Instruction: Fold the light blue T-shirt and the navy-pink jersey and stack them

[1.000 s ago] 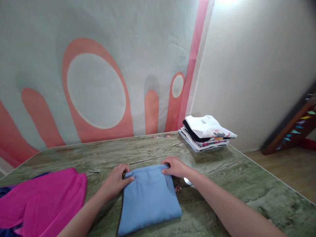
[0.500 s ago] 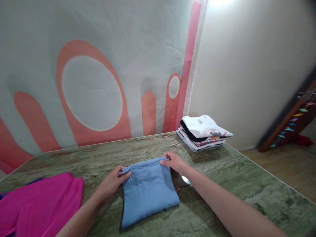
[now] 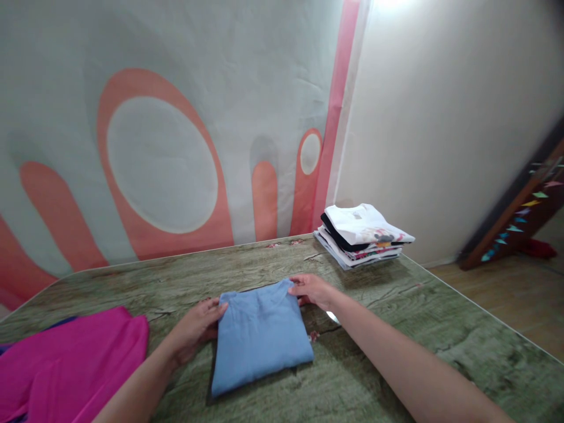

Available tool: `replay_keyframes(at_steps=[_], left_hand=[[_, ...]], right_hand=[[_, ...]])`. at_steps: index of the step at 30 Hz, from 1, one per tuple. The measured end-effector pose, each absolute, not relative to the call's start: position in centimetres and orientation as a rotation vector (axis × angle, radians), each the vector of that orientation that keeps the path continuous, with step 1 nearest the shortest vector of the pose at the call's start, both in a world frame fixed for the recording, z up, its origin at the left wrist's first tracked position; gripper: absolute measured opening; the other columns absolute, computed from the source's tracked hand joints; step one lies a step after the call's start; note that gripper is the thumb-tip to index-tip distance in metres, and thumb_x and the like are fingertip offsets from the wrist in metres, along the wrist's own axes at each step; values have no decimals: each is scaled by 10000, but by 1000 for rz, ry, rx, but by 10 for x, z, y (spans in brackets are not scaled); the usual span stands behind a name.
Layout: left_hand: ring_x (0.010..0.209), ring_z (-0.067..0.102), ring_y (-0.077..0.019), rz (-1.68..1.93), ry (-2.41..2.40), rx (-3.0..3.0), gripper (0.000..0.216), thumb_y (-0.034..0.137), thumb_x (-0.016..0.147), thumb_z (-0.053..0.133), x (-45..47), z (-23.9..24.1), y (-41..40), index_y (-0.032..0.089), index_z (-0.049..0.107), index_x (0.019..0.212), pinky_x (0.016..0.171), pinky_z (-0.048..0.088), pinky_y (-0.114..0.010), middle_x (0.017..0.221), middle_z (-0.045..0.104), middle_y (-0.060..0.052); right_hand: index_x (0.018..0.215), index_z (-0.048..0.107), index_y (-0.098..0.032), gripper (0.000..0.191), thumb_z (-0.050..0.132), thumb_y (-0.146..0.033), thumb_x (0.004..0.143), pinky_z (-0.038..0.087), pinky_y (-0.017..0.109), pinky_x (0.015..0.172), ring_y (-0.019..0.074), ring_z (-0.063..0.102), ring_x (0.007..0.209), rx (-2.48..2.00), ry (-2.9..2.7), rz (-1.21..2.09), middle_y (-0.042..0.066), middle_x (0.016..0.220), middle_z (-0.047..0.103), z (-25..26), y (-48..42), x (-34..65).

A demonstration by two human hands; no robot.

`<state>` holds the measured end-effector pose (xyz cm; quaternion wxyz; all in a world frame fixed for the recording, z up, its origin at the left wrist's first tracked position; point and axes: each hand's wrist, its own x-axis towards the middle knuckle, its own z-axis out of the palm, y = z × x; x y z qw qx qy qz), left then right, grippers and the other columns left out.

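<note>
A light blue shirt point(image 3: 262, 338), folded into a rough rectangle, lies on the wood-patterned table in front of me. My left hand point(image 3: 199, 326) grips its far left corner, thumb on top and the other fingers at the side and partly hidden. At the far right corner, my right hand point(image 3: 314, 290) pinches the cloth between thumb and fingers. The fabric between both hands looks fairly flat, with slight creases near the far edge.
Bright pink clothing point(image 3: 83, 364) lies at the left, with dark blue cloth showing beneath it. A stack of folded shirts point(image 3: 365, 235), white on top, stands at the far right corner. Behind the table point(image 3: 440, 341) rises a wall with a printed backdrop point(image 3: 167, 164).
The blue shirt has shifted slightly towards me and left. Its far edge, bunched and creased before, now lies smoother. Both hands stay at the same corners.
</note>
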<state>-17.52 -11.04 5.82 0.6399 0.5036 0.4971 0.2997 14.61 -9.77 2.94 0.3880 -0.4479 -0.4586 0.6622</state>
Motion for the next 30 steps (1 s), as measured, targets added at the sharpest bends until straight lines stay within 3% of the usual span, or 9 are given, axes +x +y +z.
replay_keyframes(at_steps=[4, 9, 13, 18, 21, 24, 30], left_hand=[[1008, 649, -295, 580, 1092, 1197, 634, 476, 635, 806, -179, 58, -109, 175, 614, 1160, 758, 543, -352, 1139, 677, -125], [949, 663, -273, 717, 1199, 1294, 617, 540, 624, 780, -172, 55, -110, 165, 649, 1096, 723, 531, -302, 1054, 710, -95], [914, 669, -282, 544, 1165, 1360, 624, 555, 656, 748, -169, 60, -116, 184, 622, 1142, 647, 532, -304, 1048, 707, -76], [1064, 619, -305, 752, 1189, 1480, 578, 563, 661, 730, -162, 60, -118, 178, 639, 1082, 860, 512, -358, 1087, 693, -85], [992, 645, -301, 724, 1258, 1413, 632, 606, 675, 696, -151, 58, -120, 194, 597, 1143, 733, 540, -345, 1077, 693, -86], [835, 672, -281, 672, 1273, 1328, 737, 643, 635, 706, -137, 59, -123, 196, 554, 1201, 593, 525, -316, 994, 708, -83], [833, 665, -278, 735, 1179, 1397, 720, 624, 609, 731, -100, 76, -132, 223, 557, 1180, 627, 532, -321, 1024, 704, -80]], right_hand=[[874, 668, -145, 370, 822, -282, 566, 502, 228, 606, 122, 614, 700, -1159, -1252, 1806, 28, 839, 685, 33, -100, 148], [863, 662, -156, 310, 773, -299, 612, 485, 202, 550, 117, 614, 678, -1183, -1267, 1598, 10, 816, 691, 34, -102, 142], [803, 666, -150, 268, 767, -264, 582, 494, 214, 520, 128, 615, 645, -1262, -1440, 1716, 5, 790, 694, 38, -106, 144], [781, 665, -158, 156, 693, -211, 637, 456, 201, 518, 118, 586, 605, -1350, -1475, 1531, -17, 727, 676, 45, -111, 141], [836, 657, -170, 152, 646, -206, 689, 412, 182, 524, 99, 555, 604, -1361, -1424, 1396, -32, 736, 662, 50, -113, 137], [766, 658, -151, 117, 661, -166, 650, 387, 192, 507, 105, 527, 563, -1387, -1432, 1374, -29, 674, 639, 51, -118, 141], [837, 689, -157, 153, 655, -213, 698, 404, 203, 552, 123, 541, 635, -1371, -1423, 1155, -19, 720, 640, 46, -143, 176]])
